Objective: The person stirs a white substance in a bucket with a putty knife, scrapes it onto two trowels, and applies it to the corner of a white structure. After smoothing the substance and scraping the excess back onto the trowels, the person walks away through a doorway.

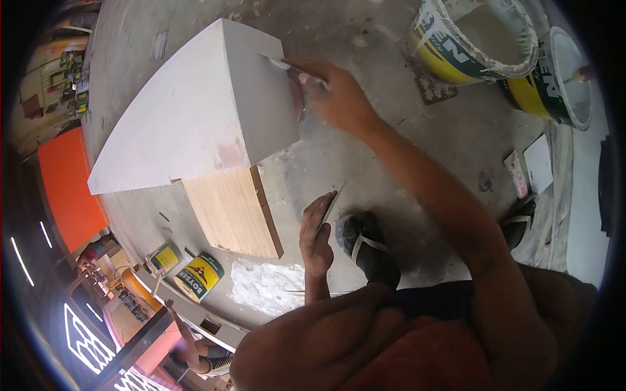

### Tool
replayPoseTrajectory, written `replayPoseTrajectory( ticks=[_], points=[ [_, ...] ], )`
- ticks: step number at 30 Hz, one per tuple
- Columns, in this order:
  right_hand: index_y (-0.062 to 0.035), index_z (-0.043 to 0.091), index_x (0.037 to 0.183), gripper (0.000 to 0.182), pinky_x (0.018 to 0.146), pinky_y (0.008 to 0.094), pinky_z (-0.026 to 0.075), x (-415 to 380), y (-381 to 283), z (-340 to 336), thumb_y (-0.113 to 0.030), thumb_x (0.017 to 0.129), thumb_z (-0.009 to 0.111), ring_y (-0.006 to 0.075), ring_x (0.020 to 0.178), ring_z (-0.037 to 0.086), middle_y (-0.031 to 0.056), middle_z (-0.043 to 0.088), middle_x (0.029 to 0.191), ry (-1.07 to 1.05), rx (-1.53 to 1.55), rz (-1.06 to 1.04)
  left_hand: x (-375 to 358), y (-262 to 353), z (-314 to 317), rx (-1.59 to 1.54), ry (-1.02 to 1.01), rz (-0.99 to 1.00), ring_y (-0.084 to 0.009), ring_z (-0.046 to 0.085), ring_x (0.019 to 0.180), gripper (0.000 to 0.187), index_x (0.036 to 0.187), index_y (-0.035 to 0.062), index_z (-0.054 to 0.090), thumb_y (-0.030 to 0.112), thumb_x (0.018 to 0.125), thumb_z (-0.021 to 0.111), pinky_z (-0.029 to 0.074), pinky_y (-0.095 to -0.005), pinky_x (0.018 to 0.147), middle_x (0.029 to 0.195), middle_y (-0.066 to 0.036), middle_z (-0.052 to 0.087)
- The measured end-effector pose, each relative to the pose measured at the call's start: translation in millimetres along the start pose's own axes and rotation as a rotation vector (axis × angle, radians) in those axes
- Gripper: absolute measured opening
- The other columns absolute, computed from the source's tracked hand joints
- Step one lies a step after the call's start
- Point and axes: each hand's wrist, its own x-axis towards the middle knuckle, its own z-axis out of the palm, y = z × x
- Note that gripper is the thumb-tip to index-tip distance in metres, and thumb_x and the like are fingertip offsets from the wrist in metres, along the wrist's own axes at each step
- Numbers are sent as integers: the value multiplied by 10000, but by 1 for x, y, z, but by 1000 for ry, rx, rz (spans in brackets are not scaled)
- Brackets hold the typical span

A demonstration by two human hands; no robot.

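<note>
A white wedge-shaped piece with a curved edge [173,111] stands on the floor in front of me. My right hand [342,98] grips a putty knife [278,63], its pale blade against the upper part of the narrow side face. Reddish patches show near the piece's lower corner. Lower down, my left hand [317,228] holds a thin flat plate [335,201], seen nearly edge-on, its far side hidden. This hand is close to a light wooden block [228,212] that sits against the white piece.
Two large putty buckets [443,62] [554,91] stand at the upper right. Paint cans [199,277] [165,258] and a white-smeared sheet [264,287] lie left of my legs. My sandaled foot [368,244] is near the left hand. An orange panel [72,186] and another person [195,352] are farther left.
</note>
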Motion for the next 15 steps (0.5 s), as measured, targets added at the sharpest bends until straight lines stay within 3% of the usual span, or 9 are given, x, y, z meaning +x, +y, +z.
replayPoseTrajectory(
  ticks=[1,5,7,13,15],
  points=[
    [-94,601,1258,311,994,356,417,-1,-4,-8,-174,975,499,278,1131,593,133,636,1209,-89,84,135,1,0,1,0,-1,-1,-353,512,1221,484,1276,-22,550,-89,807,455,375,-428,1053,1282,-213,565],
    [-71,623,1209,305,963,387,446,22,-9,-12,-68,922,520,337,1095,591,164,633,1188,-17,-13,172,0,-3,5,-48,32,23,-356,515,1219,513,1260,-28,558,-107,764,450,378,-429,1051,1274,-214,571],
    [-69,621,1214,325,975,383,437,32,1,-1,-60,901,533,339,1103,585,164,633,1184,59,5,-59,-1,-4,3,-49,29,24,-357,515,1219,520,1257,-29,559,-109,755,447,380,-428,1050,1273,-215,572],
    [-71,597,1252,450,997,376,428,20,9,18,-7,807,580,328,1148,552,153,606,1228,69,-40,-111,-13,-11,0,-86,47,-9,-342,516,1216,518,1261,-40,546,-119,758,454,381,-415,1050,1266,-209,572],
    [-72,578,1274,478,1006,379,424,5,10,19,9,803,575,329,1168,537,154,579,1263,41,-52,-101,-22,-18,-1,-203,129,-139,-336,517,1206,515,1270,-43,533,-124,768,453,373,-417,1055,1266,-201,569]
  ],
)
